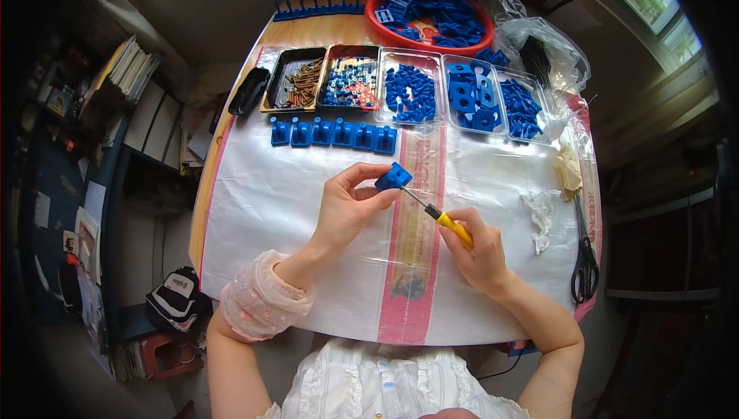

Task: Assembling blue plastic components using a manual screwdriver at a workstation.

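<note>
Between the thumb and fingers of my left hand (348, 205) is a small blue plastic part (394, 177), lifted over the middle of the table. My right hand (479, 253) grips a screwdriver (454, 229) with a yellow and black handle. Its metal shaft points up and left, and the tip meets the blue part; whether a screw sits there is too small to tell. Beyond my left hand stands a row of several blue assembled pieces (342, 132), each a square base with an upright peg.
Behind the row are trays of brass-coloured screws (302, 82), small nuts (350, 84), and blue parts (410, 92). A red basin (375, 22) of blue pieces stands at the back. Black scissors (585, 269), crumpled tissue (540, 219) and plastic bags (570, 53) lie along the right side.
</note>
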A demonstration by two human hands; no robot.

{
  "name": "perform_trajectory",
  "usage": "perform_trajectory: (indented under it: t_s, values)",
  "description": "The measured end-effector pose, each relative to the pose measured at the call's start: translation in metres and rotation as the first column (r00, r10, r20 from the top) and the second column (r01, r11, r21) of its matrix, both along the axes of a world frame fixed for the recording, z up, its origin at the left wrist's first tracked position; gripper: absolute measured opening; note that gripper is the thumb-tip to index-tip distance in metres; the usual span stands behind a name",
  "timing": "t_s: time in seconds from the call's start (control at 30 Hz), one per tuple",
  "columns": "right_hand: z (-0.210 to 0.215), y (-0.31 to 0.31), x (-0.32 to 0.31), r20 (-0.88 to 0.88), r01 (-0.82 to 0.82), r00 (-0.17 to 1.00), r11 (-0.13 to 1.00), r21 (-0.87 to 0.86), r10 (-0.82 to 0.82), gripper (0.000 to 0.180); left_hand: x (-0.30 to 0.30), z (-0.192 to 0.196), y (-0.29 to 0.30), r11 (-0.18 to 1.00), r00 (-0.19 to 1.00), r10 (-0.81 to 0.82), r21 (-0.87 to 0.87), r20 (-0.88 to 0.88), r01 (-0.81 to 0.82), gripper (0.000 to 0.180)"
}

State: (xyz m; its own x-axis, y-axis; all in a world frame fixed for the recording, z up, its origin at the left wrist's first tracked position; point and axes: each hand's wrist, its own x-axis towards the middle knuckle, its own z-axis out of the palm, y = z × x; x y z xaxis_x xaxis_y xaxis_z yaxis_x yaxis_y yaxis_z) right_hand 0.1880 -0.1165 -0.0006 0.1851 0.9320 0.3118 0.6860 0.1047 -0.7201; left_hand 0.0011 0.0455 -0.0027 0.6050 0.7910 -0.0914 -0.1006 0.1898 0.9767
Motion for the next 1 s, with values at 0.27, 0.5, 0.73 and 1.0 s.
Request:
perform_trajectory:
  t_s: [0.27, 0.5, 0.73, 1.0]
  values:
    - [0.003, 0.002, -0.002, 0.001, -0.009, 1.000, 0.996, 0.093, 0.009, 0.024, -0.001, -0.001, 0.000, 1.000, 1.000, 0.002, 0.011, -0.005, -0.002, 0.038]
    - [0.001, 0.003, 0.006, 0.359, -0.089, 0.933, 0.968, 0.236, -0.002, 0.030, -0.001, 0.004, -0.003, 1.000, 1.000, -0.025, 0.008, -0.017, 0.025, 0.038]
    - [0.006, 0.011, 0.019, 0.415, -0.016, 0.895, 0.917, 0.399, -0.165, 0.026, 0.000, 0.002, 0.001, 0.990, 0.989, -0.143, -0.002, -0.046, 0.143, 0.028]
    - [0.010, 0.012, 0.017, 0.430, -0.029, 0.889, 0.919, 0.394, -0.156, 0.028, -0.002, -0.011, 0.006, 0.986, 0.986, -0.165, 0.012, 0.023, 0.165, 0.020]
